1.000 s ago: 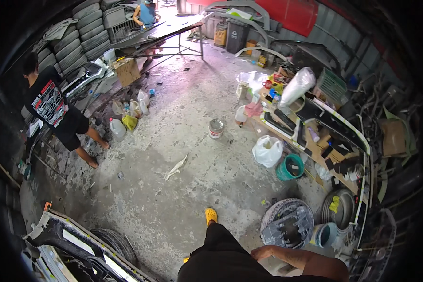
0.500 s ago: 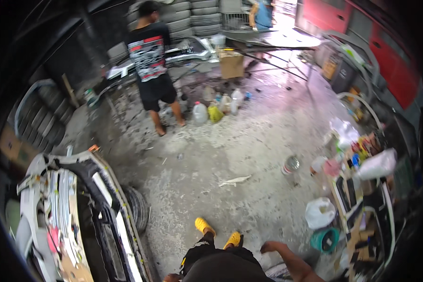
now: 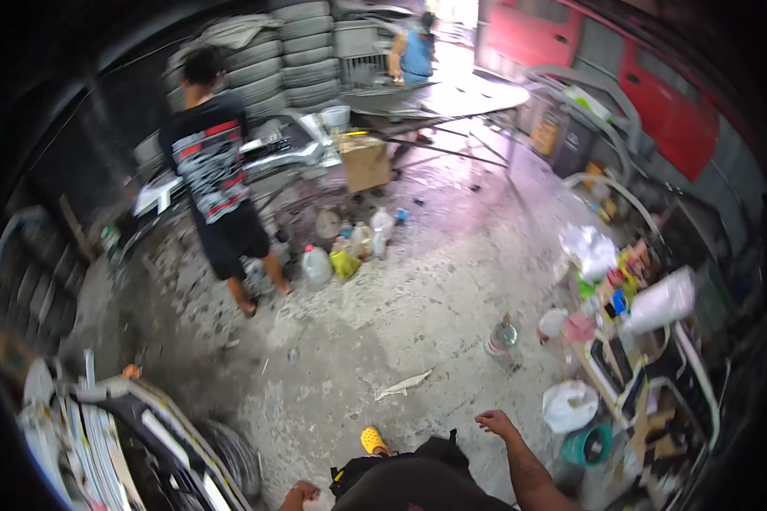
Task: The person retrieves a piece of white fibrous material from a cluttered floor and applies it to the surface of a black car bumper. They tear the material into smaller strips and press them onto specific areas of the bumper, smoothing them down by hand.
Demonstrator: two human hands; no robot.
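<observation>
My right hand [image 3: 494, 423] is out beside my body at the lower middle, fingers loosely curved and apart, holding nothing. It is nearest a white plastic bag [image 3: 569, 404] and a teal bucket [image 3: 575, 451] on the floor. My left hand [image 3: 302, 492] is low by my left hip at the bottom edge; its fingers are too small and blurred to read. A yellow clog [image 3: 372, 441] shows below my dark clothing. Car bumpers and trim pieces [image 3: 102, 426] lie at the lower left, with tyres [image 3: 230, 451] beside them.
A person in black [image 3: 204, 162] stands by a bumper at the left; another in blue [image 3: 413, 55] is behind a long table [image 3: 477, 98]. Jugs [image 3: 317, 264], a can [image 3: 501, 339] and a whitish scrap [image 3: 405, 383] lie on the concrete floor. Red doors [image 3: 673, 119] and clutter line the right.
My view has swung left, so the person in black and the left-hand bumpers appear further right than a second ago. My right hand has lifted forward; my left hand has come into view.
</observation>
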